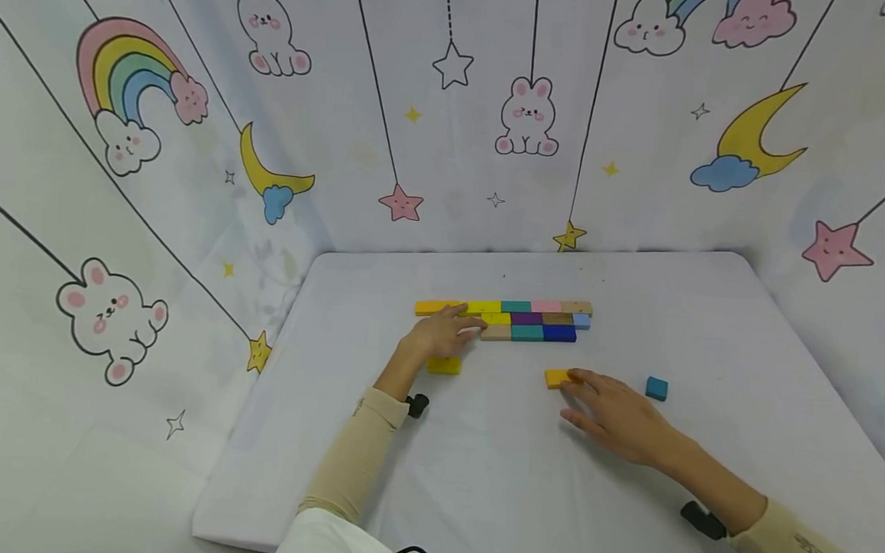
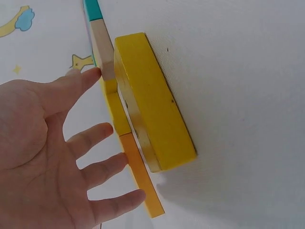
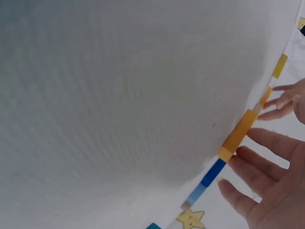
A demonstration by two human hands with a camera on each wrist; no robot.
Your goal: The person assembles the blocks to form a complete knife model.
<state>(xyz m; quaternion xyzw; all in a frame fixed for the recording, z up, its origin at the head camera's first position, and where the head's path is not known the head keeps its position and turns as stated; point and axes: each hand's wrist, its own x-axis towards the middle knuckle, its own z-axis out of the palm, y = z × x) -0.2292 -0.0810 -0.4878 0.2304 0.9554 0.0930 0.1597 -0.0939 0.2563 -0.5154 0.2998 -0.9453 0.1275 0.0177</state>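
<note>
My left hand [image 1: 445, 333] is at the left end of a stack of coloured wooden blocks, fingers spread and fingertips right at the beige block [image 1: 496, 333] and the orange block [image 1: 435, 308]. Just in front of that hand, a loose yellow block [image 2: 155, 105] lies on the table. My right hand [image 1: 619, 415] reaches to a loose orange block [image 1: 555, 379], its loosely bent fingertips at the block's right end. In the right wrist view this orange block [image 3: 237, 135] shows whole, with the fingers beside it rather than round it.
The blocks form three long rows, with purple [image 1: 526, 318], pink [image 1: 546, 306] and dark blue [image 1: 560, 334] among them. Right of my right hand sits a small teal-blue block [image 1: 657, 389]. A white cloth covers the table [image 1: 462, 478]; a patterned curtain [image 1: 463, 161] hangs behind.
</note>
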